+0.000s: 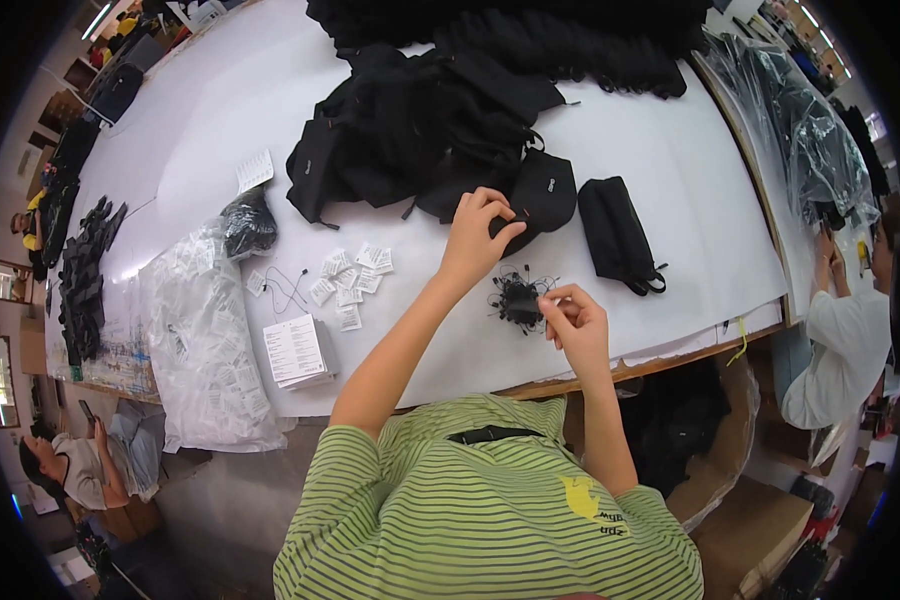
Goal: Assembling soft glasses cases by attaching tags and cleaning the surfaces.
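Observation:
My left hand [482, 235] is at the near edge of a small black fabric pouch [548, 190], its fingers and thumb curled around that edge. The pouch lies against a heap of similar black pouches [400, 130]. Closer to me, my right hand [578, 322] is closed in a pinch beside a tangled bunch of thin black tag strings [517, 300]. Something small and dark shows at its fingertips, too unclear to name. To the right, another black zippered pouch [615, 230] lies alone on the white table [670, 150].
Left of my forearm are small white packets [348, 278], a stack of printed white cards [295, 352], a loose string [285, 290] and a large clear bag of packets [205, 350]. Black fabric [570, 40] is piled at the far edge. Other people [840, 340] are at both sides.

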Tool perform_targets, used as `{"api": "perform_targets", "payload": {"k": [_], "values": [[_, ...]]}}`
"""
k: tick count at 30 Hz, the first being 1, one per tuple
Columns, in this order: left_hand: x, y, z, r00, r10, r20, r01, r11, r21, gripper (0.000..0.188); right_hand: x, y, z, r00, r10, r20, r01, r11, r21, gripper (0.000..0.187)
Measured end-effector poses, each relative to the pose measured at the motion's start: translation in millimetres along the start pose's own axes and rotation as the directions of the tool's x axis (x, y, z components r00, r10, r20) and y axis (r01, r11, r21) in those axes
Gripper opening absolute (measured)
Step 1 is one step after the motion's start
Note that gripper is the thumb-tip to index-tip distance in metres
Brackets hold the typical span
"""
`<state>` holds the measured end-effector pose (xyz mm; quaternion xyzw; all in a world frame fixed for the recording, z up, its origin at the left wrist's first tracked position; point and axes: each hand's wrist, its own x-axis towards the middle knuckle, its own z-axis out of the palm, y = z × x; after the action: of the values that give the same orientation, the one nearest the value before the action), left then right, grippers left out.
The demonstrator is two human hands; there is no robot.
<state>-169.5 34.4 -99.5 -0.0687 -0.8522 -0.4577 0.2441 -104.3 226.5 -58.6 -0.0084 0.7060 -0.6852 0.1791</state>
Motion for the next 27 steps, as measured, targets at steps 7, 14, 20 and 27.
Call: {"api": "perform_targets", "payload": {"k": [7,14,20,27], "values": [[-52.2,53.9,-54.9,0.816,-0.418,0.399,0.574,0.663,-0.481,0.022,10.2,0.7,33.2,0.959,-0.279,-0.046,0.269,0.95,-0.158,0.006],[-105.2,53.2,-91.7,0.773,-0.584,0.249,0.634,0.694,-0.341,0.018,3.0,-4.5,56.4,0.905,-0.301,0.299,0.395,0.857,-0.331,0.012],[-114.6,66.8,-96.2,0.861,-0.507,-0.03,0.491,0.847,-0.205,0.008,-1.4,4.6,70.6,0.868,-0.336,0.365,0.462,0.815,-0.35,0.016],[-116.4,61.1,-103.4,0.821,-0.559,-0.118,0.433,0.744,-0.509,0.008,1.0,11.2,46.8,0.957,-0.271,0.103,0.289,0.911,-0.295,0.009]]}}
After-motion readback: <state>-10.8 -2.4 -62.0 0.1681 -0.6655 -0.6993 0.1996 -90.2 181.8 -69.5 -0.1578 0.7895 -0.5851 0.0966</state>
